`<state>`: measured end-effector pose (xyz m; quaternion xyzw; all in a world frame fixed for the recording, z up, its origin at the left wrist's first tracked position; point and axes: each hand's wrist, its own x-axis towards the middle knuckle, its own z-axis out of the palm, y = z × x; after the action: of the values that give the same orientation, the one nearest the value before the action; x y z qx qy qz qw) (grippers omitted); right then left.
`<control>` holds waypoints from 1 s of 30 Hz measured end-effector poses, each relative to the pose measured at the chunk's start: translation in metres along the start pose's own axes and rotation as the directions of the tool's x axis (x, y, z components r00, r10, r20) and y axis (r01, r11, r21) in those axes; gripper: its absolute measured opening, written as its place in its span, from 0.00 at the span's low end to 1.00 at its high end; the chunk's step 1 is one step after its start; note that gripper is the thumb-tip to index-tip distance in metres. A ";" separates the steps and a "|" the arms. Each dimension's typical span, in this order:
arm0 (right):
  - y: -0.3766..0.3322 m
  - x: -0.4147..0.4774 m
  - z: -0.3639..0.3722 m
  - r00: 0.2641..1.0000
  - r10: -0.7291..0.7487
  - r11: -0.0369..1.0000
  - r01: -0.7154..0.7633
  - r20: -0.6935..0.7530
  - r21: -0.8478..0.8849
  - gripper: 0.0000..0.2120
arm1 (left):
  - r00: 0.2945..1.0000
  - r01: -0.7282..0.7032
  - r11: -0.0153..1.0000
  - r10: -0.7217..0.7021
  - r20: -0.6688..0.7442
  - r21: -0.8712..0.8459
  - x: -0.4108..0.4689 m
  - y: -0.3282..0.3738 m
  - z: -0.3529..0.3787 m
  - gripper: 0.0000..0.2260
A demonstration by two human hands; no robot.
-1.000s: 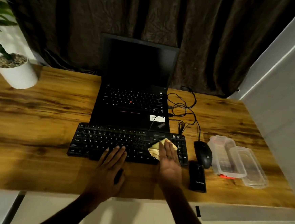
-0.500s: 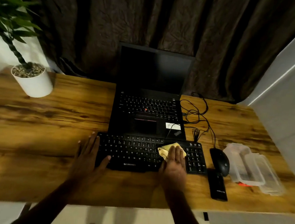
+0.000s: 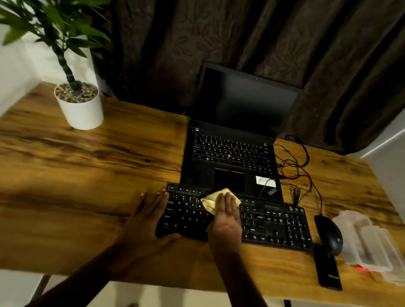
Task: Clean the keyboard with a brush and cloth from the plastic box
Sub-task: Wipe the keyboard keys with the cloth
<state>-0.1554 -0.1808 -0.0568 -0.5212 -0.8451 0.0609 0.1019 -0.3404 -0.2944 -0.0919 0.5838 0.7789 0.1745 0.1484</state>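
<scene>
A black keyboard [image 3: 271, 221] lies on the wooden desk [image 3: 73, 179] in front of a laptop. My right hand [image 3: 226, 218] presses flat on a folded yellow cloth [image 3: 211, 200] over the keyboard's left-middle keys. My left hand [image 3: 150, 217] rests flat with fingers spread at the keyboard's left end, thumb along its front edge. An open clear plastic box [image 3: 357, 238] with its lid beside it sits at the far right. Something red [image 3: 362, 269] peeks from under the box. No brush is clearly visible.
An open black laptop [image 3: 232, 155] stands behind the keyboard, cables [image 3: 297, 165] trailing to its right. A black mouse [image 3: 328, 233] and a flat black device [image 3: 328, 269] lie right of the keyboard. A potted plant [image 3: 79, 107] stands at the back left.
My right hand has slid the cloth leftward across the keyboard, from near the number pad to the letter keys. My left hand moved from the front edge to the keyboard's left end.
</scene>
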 end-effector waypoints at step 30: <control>-0.012 -0.009 -0.008 0.987 -0.160 0.986 0.160 0.008 -0.042 0.28 | 0.989 -0.115 0.990 0.122 -0.083 0.083 0.004 -0.002 0.003 0.48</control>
<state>-0.1598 -0.1941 -0.0476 -0.4535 -0.8856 0.0360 0.0933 -0.3421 -0.2907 -0.0960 0.6263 0.7547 0.1779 0.0805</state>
